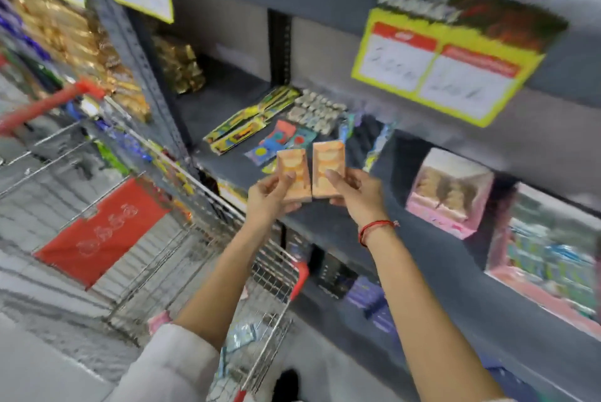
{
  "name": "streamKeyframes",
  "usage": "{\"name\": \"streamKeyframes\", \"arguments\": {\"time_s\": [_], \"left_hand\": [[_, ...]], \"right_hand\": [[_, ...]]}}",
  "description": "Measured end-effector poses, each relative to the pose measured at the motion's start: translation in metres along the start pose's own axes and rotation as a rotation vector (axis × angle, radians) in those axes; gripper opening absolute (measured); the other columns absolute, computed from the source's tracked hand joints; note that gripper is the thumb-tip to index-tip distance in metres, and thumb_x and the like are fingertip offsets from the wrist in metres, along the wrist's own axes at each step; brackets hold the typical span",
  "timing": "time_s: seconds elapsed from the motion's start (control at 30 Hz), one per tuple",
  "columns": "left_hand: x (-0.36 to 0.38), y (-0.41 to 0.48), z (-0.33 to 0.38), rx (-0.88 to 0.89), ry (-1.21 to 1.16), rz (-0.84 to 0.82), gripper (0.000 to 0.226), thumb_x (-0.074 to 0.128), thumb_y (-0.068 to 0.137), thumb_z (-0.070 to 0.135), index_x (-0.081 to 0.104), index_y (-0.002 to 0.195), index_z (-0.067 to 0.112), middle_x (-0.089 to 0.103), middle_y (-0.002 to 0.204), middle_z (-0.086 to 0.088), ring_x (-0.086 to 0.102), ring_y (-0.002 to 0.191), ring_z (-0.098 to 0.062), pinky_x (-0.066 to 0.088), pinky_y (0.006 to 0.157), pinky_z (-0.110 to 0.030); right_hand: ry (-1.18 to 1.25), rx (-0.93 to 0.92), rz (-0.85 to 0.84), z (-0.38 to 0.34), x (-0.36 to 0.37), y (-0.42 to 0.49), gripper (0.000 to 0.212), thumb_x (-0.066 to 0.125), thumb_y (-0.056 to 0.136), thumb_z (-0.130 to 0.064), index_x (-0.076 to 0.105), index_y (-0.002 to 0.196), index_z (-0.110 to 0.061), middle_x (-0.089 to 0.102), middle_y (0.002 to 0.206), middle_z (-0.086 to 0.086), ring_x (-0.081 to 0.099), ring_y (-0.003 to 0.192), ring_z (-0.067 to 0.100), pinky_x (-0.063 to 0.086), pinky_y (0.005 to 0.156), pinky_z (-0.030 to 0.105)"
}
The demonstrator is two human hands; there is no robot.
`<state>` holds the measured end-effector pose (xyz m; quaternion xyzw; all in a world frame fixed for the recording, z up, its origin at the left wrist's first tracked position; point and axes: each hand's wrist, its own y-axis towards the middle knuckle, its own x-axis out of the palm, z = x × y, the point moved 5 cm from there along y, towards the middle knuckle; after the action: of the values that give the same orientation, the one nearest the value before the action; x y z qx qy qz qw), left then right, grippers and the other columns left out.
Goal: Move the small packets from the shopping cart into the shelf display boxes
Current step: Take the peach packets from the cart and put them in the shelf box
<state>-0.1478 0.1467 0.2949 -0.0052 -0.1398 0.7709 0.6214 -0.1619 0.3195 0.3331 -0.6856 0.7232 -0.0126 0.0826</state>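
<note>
My left hand [271,198] holds a small orange packet [294,171] upright by its lower part. Right beside it, my right hand [356,190] grips a second orange packet [328,162] of the same kind. Both packets are raised side by side in front of the grey shelf [227,99], just short of its front edge. On the shelf lie flat display boxes: a yellow-green one [250,122], a silver one [317,110] and a blue-orange one [279,141]. The wire shopping cart [201,223] stands below and to the left, with a few packets [240,336] in its basket.
A pink display box [450,193] sits on the lower shelf at right. Yellow price signs [439,66] hang from the shelf edge above. Gold bags [179,63] fill the shelf's left end. The cart's red handle [48,105] and red seat flap [107,229] lie left. The picture is motion-blurred.
</note>
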Motion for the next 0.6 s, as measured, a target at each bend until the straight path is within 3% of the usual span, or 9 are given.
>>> {"name": "streamKeyframes", "arguments": {"time_s": [0.13, 0.2, 0.3, 0.37, 0.43, 0.5, 0.6], "left_hand": [[0.079, 0.009, 0.006, -0.017, 0.042, -0.151, 0.017, 0.064, 0.088, 0.021, 0.065, 0.101, 0.012, 0.074, 0.071, 0.012, 0.07, 0.061, 0.001, 0.056, 0.05, -0.017], [0.12, 0.008, 0.005, -0.043, 0.06, -0.22, 0.006, 0.064, 0.088, 0.018, 0.065, 0.092, 0.015, 0.071, 0.076, 0.008, 0.07, 0.058, 0.001, 0.057, 0.048, -0.018], [0.184, 0.003, 0.002, -0.053, 0.143, -0.332, 0.014, 0.063, 0.088, 0.016, 0.067, 0.098, 0.008, 0.067, 0.08, 0.004, 0.068, 0.063, -0.005, 0.058, 0.049, -0.019], [0.214, 0.002, -0.002, -0.026, 0.224, -0.374, 0.01, 0.064, 0.087, 0.015, 0.068, 0.094, 0.009, 0.069, 0.084, -0.003, 0.068, 0.077, -0.017, 0.062, 0.061, -0.029], [0.239, 0.003, -0.007, 0.032, 0.395, -0.384, 0.016, 0.065, 0.085, 0.015, 0.069, 0.099, 0.006, 0.072, 0.1, -0.015, 0.067, 0.095, -0.029, 0.058, 0.083, -0.04], [0.259, 0.003, -0.009, 0.116, 0.575, -0.385, 0.027, 0.064, 0.084, 0.015, 0.068, 0.108, 0.004, 0.071, 0.108, -0.019, 0.065, 0.105, -0.03, 0.052, 0.092, -0.036], [0.275, 0.003, -0.008, 0.229, 0.794, -0.418, 0.043, 0.058, 0.088, 0.016, 0.054, 0.13, 0.011, 0.068, 0.114, -0.019, 0.061, 0.111, -0.031, 0.044, 0.095, -0.031]], "right_hand": [[0.005, -0.003, 0.201, -0.002, -0.083, 0.0, 0.035, 0.066, 0.085, -0.017, 0.061, 0.096, 0.016, 0.058, 0.077, 0.012, 0.057, 0.055, 0.008, 0.053, 0.047, 0.018], [0.008, 0.022, 0.317, 0.002, -0.122, -0.003, 0.031, 0.067, 0.084, -0.017, 0.065, 0.095, 0.011, 0.062, 0.081, 0.013, 0.06, 0.062, 0.016, 0.054, 0.05, 0.02], [-0.096, 0.11, 0.531, 0.016, -0.181, -0.012, 0.029, 0.069, 0.083, -0.024, 0.067, 0.092, 0.004, 0.065, 0.084, 0.014, 0.064, 0.071, 0.024, 0.058, 0.064, 0.029], [-0.17, 0.138, 0.589, 0.024, -0.202, -0.014, 0.025, 0.067, 0.084, -0.022, 0.066, 0.09, 0.002, 0.066, 0.085, 0.017, 0.067, 0.082, 0.031, 0.056, 0.072, 0.039], [-0.284, 0.143, 0.615, 0.023, -0.213, -0.017, 0.022, 0.064, 0.085, -0.018, 0.064, 0.098, -0.001, 0.069, 0.093, 0.021, 0.066, 0.093, 0.036, 0.052, 0.079, 0.038], [-0.388, 0.152, 0.623, 0.021, -0.218, -0.018, 0.034, 0.062, 0.085, -0.015, 0.056, 0.117, -0.004, 0.068, 0.107, 0.022, 0.062, 0.102, 0.037, 0.048, 0.084, 0.036], [-0.462, 0.127, 0.61, 0.018, -0.219, -0.013, 0.045, 0.055, 0.087, -0.011, 0.046, 0.131, -0.009, 0.064, 0.112, 0.025, 0.059, 0.104, 0.04, 0.047, 0.089, 0.041]]}}
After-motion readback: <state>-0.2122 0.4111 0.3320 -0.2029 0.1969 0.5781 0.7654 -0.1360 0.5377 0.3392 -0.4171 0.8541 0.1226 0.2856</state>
